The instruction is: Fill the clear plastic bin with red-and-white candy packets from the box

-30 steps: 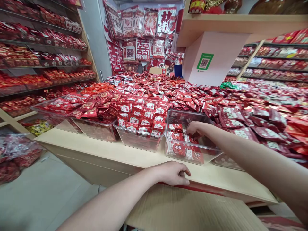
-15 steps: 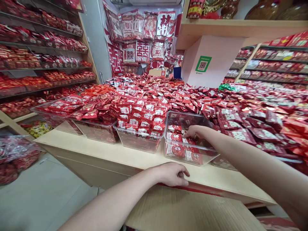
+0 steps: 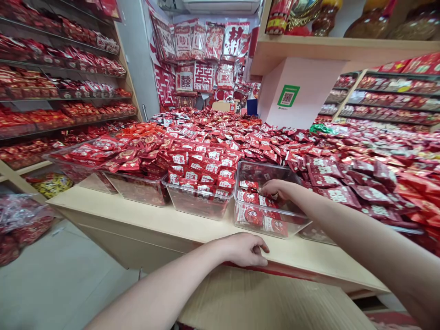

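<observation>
- I see the right hand [image 3: 277,188] reaching into a clear bin [image 3: 295,220], its fingertips at the red-and-white packets [image 3: 248,197] inside; I can't tell whether it grips one.
- My view has the left hand [image 3: 249,249] at the front edge of the pale counter [image 3: 202,228], fingers loosely curled, just above a brown cardboard surface [image 3: 268,298].
- Beside that bin I make out a fuller bin [image 3: 199,206] of upright red packets [image 3: 208,172].
- Maroon packets [image 3: 323,174] lie heaped on the other side.
- Beyond, I spot a green-framed QR sign [image 3: 288,96] on a white panel [image 3: 309,82].
</observation>
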Motion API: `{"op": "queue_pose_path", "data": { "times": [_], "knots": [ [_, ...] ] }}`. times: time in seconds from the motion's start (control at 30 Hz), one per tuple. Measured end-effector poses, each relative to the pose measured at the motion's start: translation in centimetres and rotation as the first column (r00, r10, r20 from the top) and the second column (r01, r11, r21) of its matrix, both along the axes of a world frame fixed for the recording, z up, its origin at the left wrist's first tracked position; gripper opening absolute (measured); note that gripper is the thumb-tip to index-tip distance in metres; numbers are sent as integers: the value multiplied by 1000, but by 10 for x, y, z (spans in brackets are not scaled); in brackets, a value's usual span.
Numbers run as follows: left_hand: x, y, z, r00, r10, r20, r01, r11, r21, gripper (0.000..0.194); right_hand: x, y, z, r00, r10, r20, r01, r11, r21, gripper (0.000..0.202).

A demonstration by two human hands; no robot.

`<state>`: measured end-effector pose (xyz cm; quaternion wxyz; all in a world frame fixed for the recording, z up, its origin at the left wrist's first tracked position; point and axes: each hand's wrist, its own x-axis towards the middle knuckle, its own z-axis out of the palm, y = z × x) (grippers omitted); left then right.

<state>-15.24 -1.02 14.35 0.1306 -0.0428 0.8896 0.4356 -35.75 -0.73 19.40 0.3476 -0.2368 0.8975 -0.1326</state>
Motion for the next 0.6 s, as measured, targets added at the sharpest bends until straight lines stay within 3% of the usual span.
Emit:
{"op": "queue_pose_path", "data": {
  "times": [0.1,0.37,0.47,0.6],
  "knots": [
    [0,0,-1,1000,3,4,-3,1000,9,41,3,0,1,997,6,-72,-9,999,-44,22],
    [1,1,3,1000,11,-4,-11,1000,-9,39,4,-7,-12,971,84,-224,-85,996,9,16],
    [1,2,3,1000,12,5,-12,1000,-2,39,2,-8,-9,984,53,-168,-52,999,15,15],
    [0,1,1,1000,9,11,-9,1000,1,39,2,-3,-4,996,-17,-91,17,1000,3,28]
  ]
}}
